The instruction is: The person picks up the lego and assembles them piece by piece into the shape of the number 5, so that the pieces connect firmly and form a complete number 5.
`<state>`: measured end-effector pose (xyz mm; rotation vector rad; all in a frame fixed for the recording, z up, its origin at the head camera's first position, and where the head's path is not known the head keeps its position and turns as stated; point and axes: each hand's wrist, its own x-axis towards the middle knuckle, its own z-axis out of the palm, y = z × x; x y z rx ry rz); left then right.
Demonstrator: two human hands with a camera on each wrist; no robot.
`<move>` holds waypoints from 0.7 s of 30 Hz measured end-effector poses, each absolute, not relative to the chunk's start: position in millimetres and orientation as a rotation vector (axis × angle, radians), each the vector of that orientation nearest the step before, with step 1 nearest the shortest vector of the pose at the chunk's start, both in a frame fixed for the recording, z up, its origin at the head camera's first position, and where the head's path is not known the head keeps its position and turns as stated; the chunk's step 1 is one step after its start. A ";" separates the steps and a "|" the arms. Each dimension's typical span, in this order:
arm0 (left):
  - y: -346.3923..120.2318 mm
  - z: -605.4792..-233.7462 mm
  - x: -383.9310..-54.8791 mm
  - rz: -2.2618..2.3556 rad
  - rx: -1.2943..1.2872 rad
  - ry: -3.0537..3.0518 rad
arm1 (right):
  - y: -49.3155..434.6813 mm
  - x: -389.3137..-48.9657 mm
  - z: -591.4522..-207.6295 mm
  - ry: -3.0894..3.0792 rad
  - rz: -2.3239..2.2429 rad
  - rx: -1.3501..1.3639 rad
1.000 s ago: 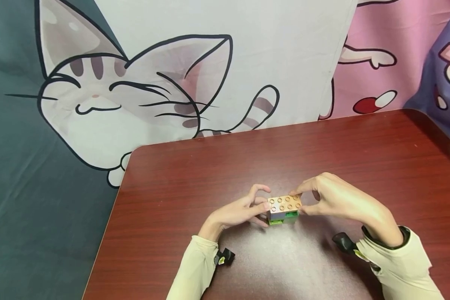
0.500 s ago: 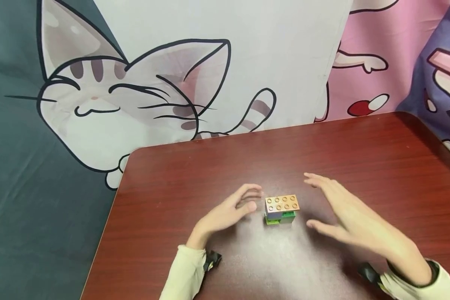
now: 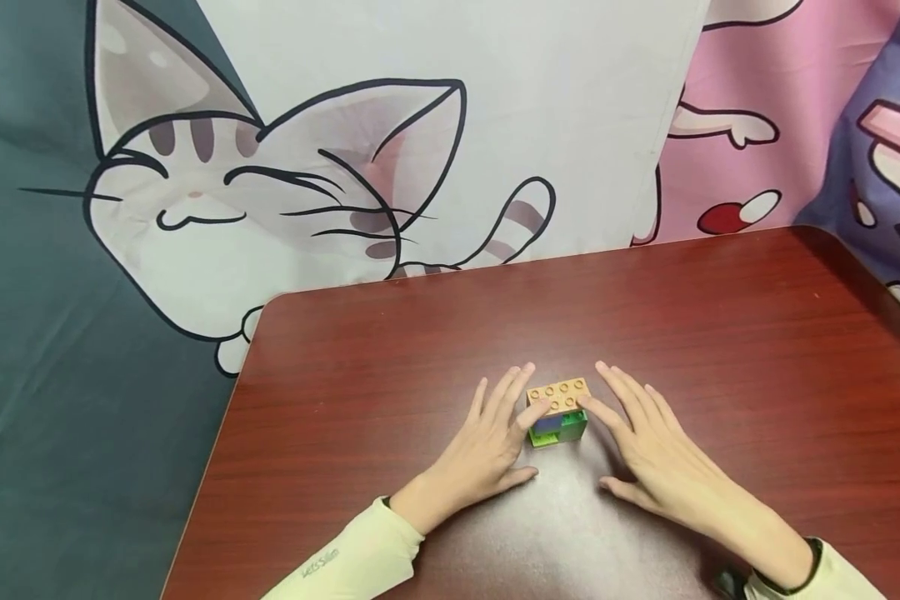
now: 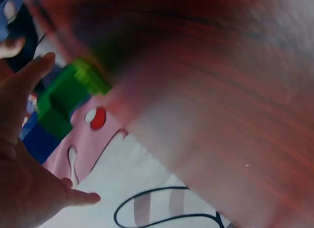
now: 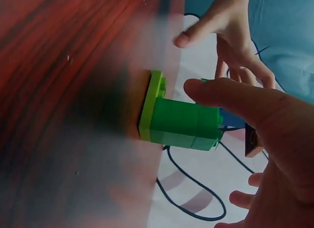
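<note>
A small stack of toy building bricks stands upright on the table. Its top is a tan studded brick point(image 3: 567, 389), over a blue brick point(image 3: 547, 424) and a green brick point(image 3: 573, 427); a lime plate point(image 5: 149, 107) forms the base. To its left is my left hand point(image 3: 483, 454), fingers spread, one fingertip over the top's near left corner. My right hand point(image 3: 660, 458) mirrors it on the right, a fingertip at the top's right edge. Whether either fingertip touches the brick I cannot tell. Neither hand grips anything. In the left wrist view the tan brick is hidden.
The dark red wooden table point(image 3: 420, 350) extends around the stack, its far edge against a hanging white cloth point(image 3: 585, 100) printed with a cartoon cat. Teal cloth point(image 3: 37, 375) hangs on the left, pink cloth point(image 3: 750, 175) at the right.
One second ago both hands held the stack by its sides. They let go and moved apart, then came back beside it with fingers spread. The stack now sits turned slightly.
</note>
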<state>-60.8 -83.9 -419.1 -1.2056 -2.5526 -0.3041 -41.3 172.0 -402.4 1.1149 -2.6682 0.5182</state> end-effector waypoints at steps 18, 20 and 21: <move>-67.0 -421.9 -104.8 -0.296 -0.926 -2.818 | 161.2 -100.6 -426.9 -2.593 0.542 1.038; -66.4 -418.5 -110.1 -0.333 -0.949 -2.897 | 160.9 -106.3 -429.7 -2.606 0.568 1.056; -66.2 -417.1 -112.5 -0.359 -0.957 -2.935 | 160.8 -108.6 -430.6 -2.623 0.587 1.065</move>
